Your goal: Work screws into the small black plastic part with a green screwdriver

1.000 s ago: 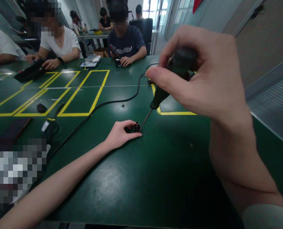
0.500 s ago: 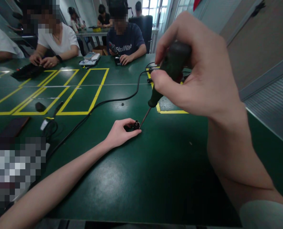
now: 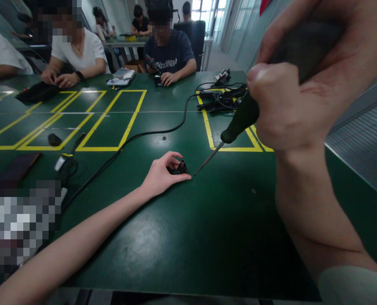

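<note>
My left hand (image 3: 163, 174) rests on the green table, thumb and fingers curled around a small black round part (image 3: 182, 167) with a short metal tube standing up from its top. Its exact kind is too small to tell. High on the right, my right hand (image 3: 290, 101) grips the dark green handle of a screwdriver (image 3: 240, 120). The thin shaft slants down to the left, and its tip lies just right of my left thumb, apart from the black part. The upper end of the handle is blurred and partly covered by my fingers.
Black cables (image 3: 221, 101) lie bundled at the back right, and one cord (image 3: 144, 134) runs across the table to the left. Yellow tape (image 3: 101, 149) marks rectangles. A phone-like slab (image 3: 20, 169) lies at the left. Co-workers sit across, one holding a power tool (image 3: 152, 63).
My right hand has moved up and right with the screwdriver. The tip has come away from the black part, and the shaft slants more. My left hand has barely moved.
</note>
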The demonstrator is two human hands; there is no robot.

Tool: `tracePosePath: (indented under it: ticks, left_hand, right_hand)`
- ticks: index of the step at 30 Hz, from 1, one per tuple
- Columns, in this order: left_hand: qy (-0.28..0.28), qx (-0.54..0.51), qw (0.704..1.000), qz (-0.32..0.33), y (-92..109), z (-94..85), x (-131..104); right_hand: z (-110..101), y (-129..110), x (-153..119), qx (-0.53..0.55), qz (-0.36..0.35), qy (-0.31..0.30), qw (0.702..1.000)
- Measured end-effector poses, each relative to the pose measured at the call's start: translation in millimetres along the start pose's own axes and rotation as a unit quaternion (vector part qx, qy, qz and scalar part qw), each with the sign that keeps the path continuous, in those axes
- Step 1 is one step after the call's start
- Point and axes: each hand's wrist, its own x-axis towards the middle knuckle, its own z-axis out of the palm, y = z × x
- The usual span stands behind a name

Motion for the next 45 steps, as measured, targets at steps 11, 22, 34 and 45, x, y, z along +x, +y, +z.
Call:
tracePosePath:
  ticks: [11,22,34,45]
  left_hand:
    - [-0.127,-0.082,0.989,0.005,-0.6,-10.1,6.6]
    - [-0.061,-0.042,0.997,0.004,2.0,0.6,2.7]
    - [-0.053,-0.027,0.998,0.013,5.5,1.3,2.3]
    - [-0.055,-0.023,0.998,0.018,4.3,0.4,2.3]
  right_hand:
    - [-4.4,-20.8,-7.0,-0.084,-0.05,0.045,0.994]
    - [6.4,-20.8,-3.2,-0.01,-0.083,0.026,0.996]
    - [3.5,-24.9,-1.1,-0.032,-0.079,-0.011,0.996]
    - [5.3,-22.3,0.2,-0.01,-0.093,-0.009,0.996]
